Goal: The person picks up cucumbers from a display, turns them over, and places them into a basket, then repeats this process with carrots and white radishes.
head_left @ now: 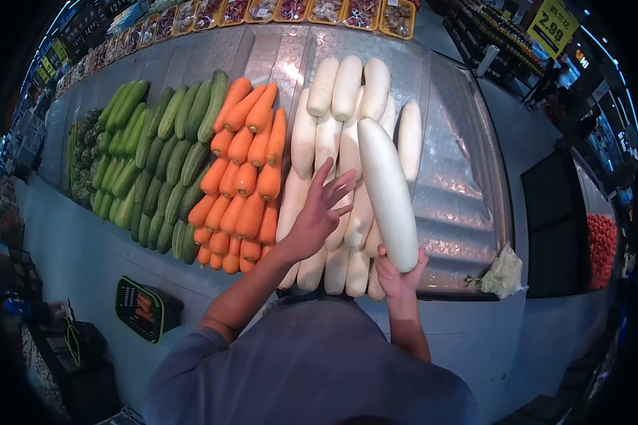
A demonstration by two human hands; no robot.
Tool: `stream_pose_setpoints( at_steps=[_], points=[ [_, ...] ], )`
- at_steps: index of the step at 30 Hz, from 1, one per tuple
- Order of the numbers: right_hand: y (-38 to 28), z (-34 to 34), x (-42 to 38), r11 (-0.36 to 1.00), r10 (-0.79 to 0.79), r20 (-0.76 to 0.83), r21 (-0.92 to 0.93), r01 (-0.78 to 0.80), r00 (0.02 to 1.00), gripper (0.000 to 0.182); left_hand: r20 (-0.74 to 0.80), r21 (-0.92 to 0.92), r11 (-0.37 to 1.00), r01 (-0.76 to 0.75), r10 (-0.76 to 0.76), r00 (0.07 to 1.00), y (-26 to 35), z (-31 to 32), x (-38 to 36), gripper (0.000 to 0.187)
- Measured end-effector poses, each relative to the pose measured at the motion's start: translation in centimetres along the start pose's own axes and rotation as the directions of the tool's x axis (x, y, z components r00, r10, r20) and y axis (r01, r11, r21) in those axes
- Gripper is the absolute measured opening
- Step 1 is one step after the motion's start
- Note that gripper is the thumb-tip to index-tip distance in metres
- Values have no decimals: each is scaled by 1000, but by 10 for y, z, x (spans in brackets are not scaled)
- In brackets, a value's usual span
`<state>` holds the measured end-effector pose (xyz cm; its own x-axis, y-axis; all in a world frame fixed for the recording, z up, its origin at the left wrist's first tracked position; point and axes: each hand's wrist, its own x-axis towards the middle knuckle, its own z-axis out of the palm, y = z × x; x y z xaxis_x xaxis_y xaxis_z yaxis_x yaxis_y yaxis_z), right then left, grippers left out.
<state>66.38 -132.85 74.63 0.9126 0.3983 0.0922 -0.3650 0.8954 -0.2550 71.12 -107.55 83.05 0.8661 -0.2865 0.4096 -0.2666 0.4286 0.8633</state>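
Observation:
My right hand (400, 275) is closed around the lower end of a large white daikon radish (390, 191), which is raised over the display and points away from me. My left hand (322, 216) hovers over the stacked daikons (326, 142), its fingers spread and nothing in them. Layers of these daikons lie lengthwise in rows on the metal stand, partly hidden by my hands and the held one. Just left of them is a neat pile of orange carrots (244, 177).
Cucumbers (184, 113) and paler green gourds (124, 117) are stacked further left on the metal stand (454, 156). Packed trays (397, 18) line its back edge. A crumpled plastic bag (503, 273) sits at the front right corner. A basket (152, 319) holding carrots stands on the floor.

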Motion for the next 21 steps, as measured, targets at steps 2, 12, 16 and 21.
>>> stream_pose_setpoints(
  at_steps=[2, 12, 16, 21],
  points=[
    [19, -10, -24, 995, 82, 16, 49, -83, 996, 78, -29, -13, 1000, 22, -22, 999, 19, 15, 1, 99],
    [7, -28, -43, 970, 232, 122, 49, -239, 965, 82, -102, 110, 989, 102, -91, 991, 30, 35, -11, 103],
    [-24, -8, -33, 972, 235, 114, -62, -229, 965, 80, -249, -15, 999, 52, -54, 967, 22, 35, -11, 105],
    [-66, 61, -14, 484, 31, -198, -855, -188, 980, 50, -291, -298, 938, 178, -267, 919, 5, 13, -38, 95]
  ],
)
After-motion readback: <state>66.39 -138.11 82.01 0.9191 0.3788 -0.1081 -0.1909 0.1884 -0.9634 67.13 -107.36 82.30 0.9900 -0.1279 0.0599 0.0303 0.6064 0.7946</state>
